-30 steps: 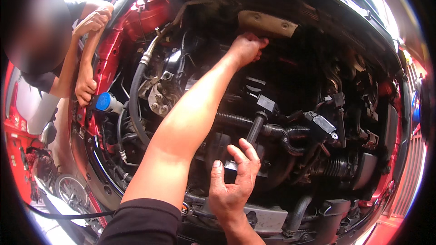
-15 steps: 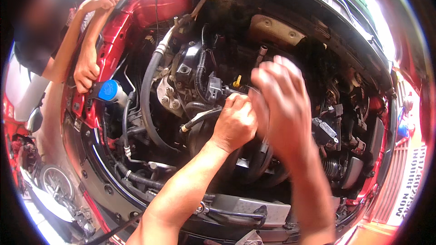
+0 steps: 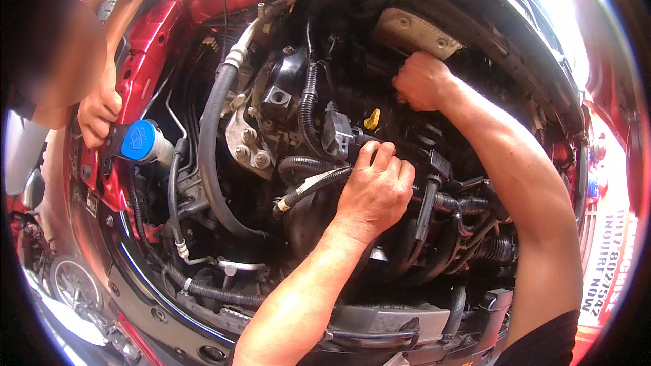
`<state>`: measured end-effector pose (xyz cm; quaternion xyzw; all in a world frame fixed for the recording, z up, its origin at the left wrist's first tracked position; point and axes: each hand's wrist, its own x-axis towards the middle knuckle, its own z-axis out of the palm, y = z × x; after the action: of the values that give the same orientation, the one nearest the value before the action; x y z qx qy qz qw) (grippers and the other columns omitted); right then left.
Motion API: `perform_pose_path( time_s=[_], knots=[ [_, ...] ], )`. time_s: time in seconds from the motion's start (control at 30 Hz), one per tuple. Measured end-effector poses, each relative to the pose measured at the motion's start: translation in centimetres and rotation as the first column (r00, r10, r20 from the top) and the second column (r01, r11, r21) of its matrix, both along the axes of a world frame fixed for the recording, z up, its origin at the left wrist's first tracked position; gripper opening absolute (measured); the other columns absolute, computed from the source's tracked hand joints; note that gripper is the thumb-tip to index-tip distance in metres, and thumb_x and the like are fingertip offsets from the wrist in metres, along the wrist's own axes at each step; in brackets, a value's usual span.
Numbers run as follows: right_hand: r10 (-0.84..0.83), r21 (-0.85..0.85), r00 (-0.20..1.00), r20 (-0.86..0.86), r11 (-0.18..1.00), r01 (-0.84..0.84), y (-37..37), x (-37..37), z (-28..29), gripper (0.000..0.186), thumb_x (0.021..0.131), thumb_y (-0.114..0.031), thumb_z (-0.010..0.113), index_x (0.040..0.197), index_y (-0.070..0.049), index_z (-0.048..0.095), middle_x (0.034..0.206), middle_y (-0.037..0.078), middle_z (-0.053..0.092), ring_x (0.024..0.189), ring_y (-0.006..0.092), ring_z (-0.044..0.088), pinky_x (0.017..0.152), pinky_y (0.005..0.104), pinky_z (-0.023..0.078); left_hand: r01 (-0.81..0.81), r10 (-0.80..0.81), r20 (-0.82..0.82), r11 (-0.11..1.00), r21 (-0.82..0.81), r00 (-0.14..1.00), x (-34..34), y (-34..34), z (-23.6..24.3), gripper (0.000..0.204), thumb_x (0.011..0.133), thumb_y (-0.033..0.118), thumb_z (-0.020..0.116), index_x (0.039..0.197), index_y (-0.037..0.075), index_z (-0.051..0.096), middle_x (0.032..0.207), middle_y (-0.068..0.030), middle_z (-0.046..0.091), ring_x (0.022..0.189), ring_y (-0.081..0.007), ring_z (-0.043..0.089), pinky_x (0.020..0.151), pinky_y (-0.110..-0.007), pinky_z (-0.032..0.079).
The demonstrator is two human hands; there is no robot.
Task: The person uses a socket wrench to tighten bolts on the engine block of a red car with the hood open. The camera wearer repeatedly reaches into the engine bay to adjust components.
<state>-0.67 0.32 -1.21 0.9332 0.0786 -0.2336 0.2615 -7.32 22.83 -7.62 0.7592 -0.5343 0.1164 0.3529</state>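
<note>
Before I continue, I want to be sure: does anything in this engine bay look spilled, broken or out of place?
Nothing stands out. No spill or broken part shows. The left hand grips a black ignition coil, the right hand is closed deep at the rear, and the blue round reservoir cap sits on.

Matt black rubber hose point(image 3: 210, 149), glossy red painted metal fender point(image 3: 176, 7), smooth blue plastic cap point(image 3: 139, 139)

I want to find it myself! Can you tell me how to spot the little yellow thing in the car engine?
Look into the open engine bay of the red car, at the dark middle between the person's two hands. Just above the left hand sits the small yellow cap. It is the only yellow piece among black hoses and grey metal.
</note>
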Motion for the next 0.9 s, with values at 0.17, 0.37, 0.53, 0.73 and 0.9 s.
perform_pose_path(
  time_s=[0.17, 0.37, 0.53, 0.73, 0.9],
  knots=[
    [-0.095, -0.052, 0.994, -0.058, 0.994, 0.092, 1.8, 1.2, 1.3, 0.029, 0.085, -0.035, 0.071, 0.086, -0.005, 0.075, 0.086, 0.016, 0.073, 0.089, 0.0350, 0.071, 0.079, 0.0454, 0.055, 0.000, 0.000, -0.015, 1.000, -0.016, 1.000, 0.1, 0.0, 0.0, 0.017, 0.072, 0.019, 0.069, 0.084, 0.008, 0.065, 0.087, -0.0083, 0.065, 0.107, -0.0273, 0.057, 0.102, -0.045, 0.041],
    [-0.894, 0.879, 0.246, 0.374, 0.427, 0.212, 2.1, 1.1, -4.0, 0.044, 0.092, -0.037, 0.065, 0.116, 0.000, 0.068, 0.120, 0.025, 0.067, 0.114, 0.0388, 0.064, 0.100, 0.0458, 0.048, -0.006, 0.006, 0.003, 1.000, 0.010, 1.000, 0.2, -0.1, 0.2, 0.016, 0.073, 0.020, 0.068, 0.083, 0.007, 0.064, 0.089, -0.0096, 0.064, 0.107, -0.0286, 0.057, 0.102, -0.046, 0.041],
    [-0.898, 0.913, -0.407, 0.165, 0.295, -0.281, 1.5, 3.6, -6.5, 0.041, 0.095, -0.033, 0.063, 0.096, 0.008, 0.067, 0.093, 0.019, 0.073, 0.084, 0.0310, 0.069, 0.078, 0.0418, 0.052, 0.002, -0.004, 0.045, 0.999, 0.032, 0.999, -0.5, -0.5, 0.3, 0.017, 0.077, 0.020, 0.064, 0.085, 0.006, 0.065, 0.091, -0.0107, 0.066, 0.108, -0.0290, 0.057, 0.103, -0.046, 0.041],
    [-0.396, 0.528, 0.676, -0.622, -0.849, -0.012, -4.8, 0.1, -5.2, 0.034, 0.099, -0.039, 0.061, 0.077, -0.013, 0.055, 0.056, 0.004, 0.048, 0.041, 0.0188, 0.042, 0.044, 0.0374, 0.040, -0.014, 0.014, -0.003, 1.000, 0.005, 1.000, -0.1, -0.1, 0.1, 0.016, 0.075, 0.019, 0.066, 0.084, 0.006, 0.065, 0.090, -0.0103, 0.067, 0.106, -0.0280, 0.058, 0.103, -0.045, 0.041],
    [-0.894, 0.830, 0.108, -0.435, -0.444, -0.338, 1.0, 1.5, -4.4, 0.028, 0.095, -0.037, 0.066, 0.091, -0.010, 0.061, 0.072, 0.003, 0.053, 0.057, 0.0167, 0.049, 0.059, 0.0335, 0.047, -0.011, 0.011, -0.007, 1.000, 0.011, 1.000, 0.2, 0.1, -0.1, 0.016, 0.075, 0.020, 0.067, 0.083, 0.007, 0.065, 0.088, -0.0098, 0.066, 0.107, -0.0281, 0.057, 0.103, -0.045, 0.041]
  ],
)
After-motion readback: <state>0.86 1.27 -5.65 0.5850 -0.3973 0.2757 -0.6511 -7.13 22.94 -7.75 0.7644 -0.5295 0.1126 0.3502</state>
